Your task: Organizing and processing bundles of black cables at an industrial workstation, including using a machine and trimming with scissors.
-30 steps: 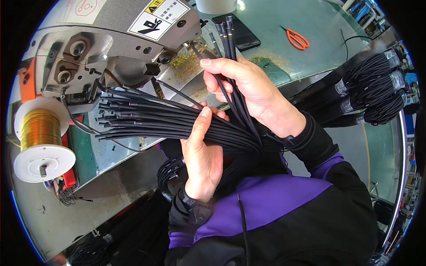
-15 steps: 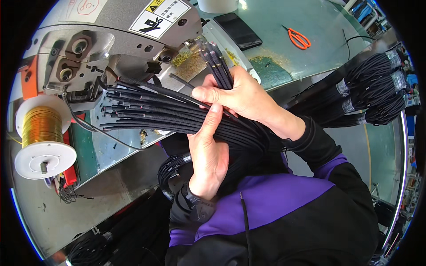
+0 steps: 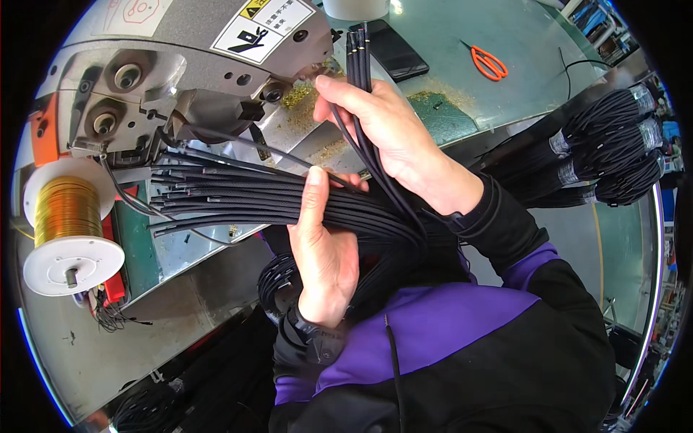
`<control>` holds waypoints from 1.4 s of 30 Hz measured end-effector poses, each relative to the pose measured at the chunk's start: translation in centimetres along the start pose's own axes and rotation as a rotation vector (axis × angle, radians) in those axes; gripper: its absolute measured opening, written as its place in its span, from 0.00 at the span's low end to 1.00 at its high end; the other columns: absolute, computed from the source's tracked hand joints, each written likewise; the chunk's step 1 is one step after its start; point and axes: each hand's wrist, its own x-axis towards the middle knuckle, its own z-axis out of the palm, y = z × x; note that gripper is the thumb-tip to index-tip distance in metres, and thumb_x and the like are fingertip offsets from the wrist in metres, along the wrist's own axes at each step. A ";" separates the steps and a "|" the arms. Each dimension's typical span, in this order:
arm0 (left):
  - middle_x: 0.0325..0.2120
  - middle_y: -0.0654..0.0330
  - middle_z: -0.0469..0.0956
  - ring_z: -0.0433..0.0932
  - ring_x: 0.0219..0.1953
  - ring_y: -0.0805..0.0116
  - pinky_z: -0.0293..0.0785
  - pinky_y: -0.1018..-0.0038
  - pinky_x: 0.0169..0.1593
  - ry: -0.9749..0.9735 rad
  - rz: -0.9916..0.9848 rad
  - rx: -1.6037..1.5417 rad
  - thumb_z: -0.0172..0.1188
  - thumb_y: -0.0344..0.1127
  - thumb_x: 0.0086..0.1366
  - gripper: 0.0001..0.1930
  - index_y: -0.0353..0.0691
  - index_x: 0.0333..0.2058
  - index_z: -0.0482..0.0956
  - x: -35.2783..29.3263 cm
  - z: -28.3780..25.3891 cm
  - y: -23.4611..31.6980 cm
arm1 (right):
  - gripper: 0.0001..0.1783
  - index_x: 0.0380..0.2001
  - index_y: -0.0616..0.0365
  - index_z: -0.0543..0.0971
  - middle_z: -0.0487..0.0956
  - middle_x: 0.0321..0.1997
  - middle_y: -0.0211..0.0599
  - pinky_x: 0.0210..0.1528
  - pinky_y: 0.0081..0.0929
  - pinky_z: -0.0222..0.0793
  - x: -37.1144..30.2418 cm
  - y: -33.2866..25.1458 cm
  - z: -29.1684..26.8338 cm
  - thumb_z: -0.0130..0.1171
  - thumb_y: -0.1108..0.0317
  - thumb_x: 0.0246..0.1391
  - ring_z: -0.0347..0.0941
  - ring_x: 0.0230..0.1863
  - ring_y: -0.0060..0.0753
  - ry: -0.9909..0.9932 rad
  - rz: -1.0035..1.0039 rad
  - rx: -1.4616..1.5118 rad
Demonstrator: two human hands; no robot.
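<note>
The left hand (image 3: pixel 325 260) is closed on a broad bundle of black cords (image 3: pixel 249 196): its thumb lies across the top, and its other fingers pass beneath and show beyond the far side. The bundle fans out toward the left, its cut ends lying below the grey machine (image 3: pixel 191 54). The right hand (image 3: pixel 401 126) is closed around a smaller group of cords (image 3: pixel 359 61), which stands nearly upright with its banded tips above the knuckles, in front of the black phone (image 3: pixel 393 52). One single cord (image 3: pixel 343 124) runs up to the right thumb and index finger, which are drawn together near the machine; its end cannot be made out. Brass-coloured scraps (image 3: pixel 297 94) lie under the machine head. At the left, a white spool (image 3: pixel 72 265) carries brass-coloured wire (image 3: pixel 68 206). On the green table (image 3: pixel 440 32), orange-handled snips (image 3: pixel 488 63) lie to the right of the phone. Tied black cord coils (image 3: pixel 610 137) are placed at the far right.
</note>
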 end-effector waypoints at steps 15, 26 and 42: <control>0.24 0.58 0.69 0.70 0.30 0.67 0.67 0.71 0.39 -0.102 -0.099 0.061 0.51 0.31 0.58 0.06 0.35 0.32 0.68 -1.6 0.0 -1.7 | 0.17 0.16 0.59 0.73 0.66 0.14 0.24 0.19 0.12 0.49 -3.0 -0.9 -0.9 0.53 0.57 0.48 0.54 0.15 0.12 -0.013 -0.059 -0.048; 0.26 0.58 0.70 0.70 0.32 0.66 0.67 0.69 0.40 -0.104 -0.012 -0.022 0.51 0.33 0.58 0.09 0.34 0.34 0.68 -0.9 -0.4 -1.2 | 0.17 0.15 0.58 0.72 0.66 0.14 0.24 0.20 0.14 0.51 -2.5 -0.9 -0.8 0.51 0.58 0.49 0.56 0.17 0.12 -0.004 -0.007 -0.027; 0.25 0.59 0.69 0.69 0.27 0.69 0.68 0.71 0.37 -0.053 -0.035 0.019 0.52 0.30 0.57 0.06 0.35 0.32 0.68 -0.7 0.0 -1.3 | 0.16 0.25 0.61 0.74 0.66 0.16 0.22 0.21 0.11 0.50 -1.0 0.0 -0.9 0.51 0.56 0.49 0.55 0.19 0.12 -0.094 -0.007 -0.014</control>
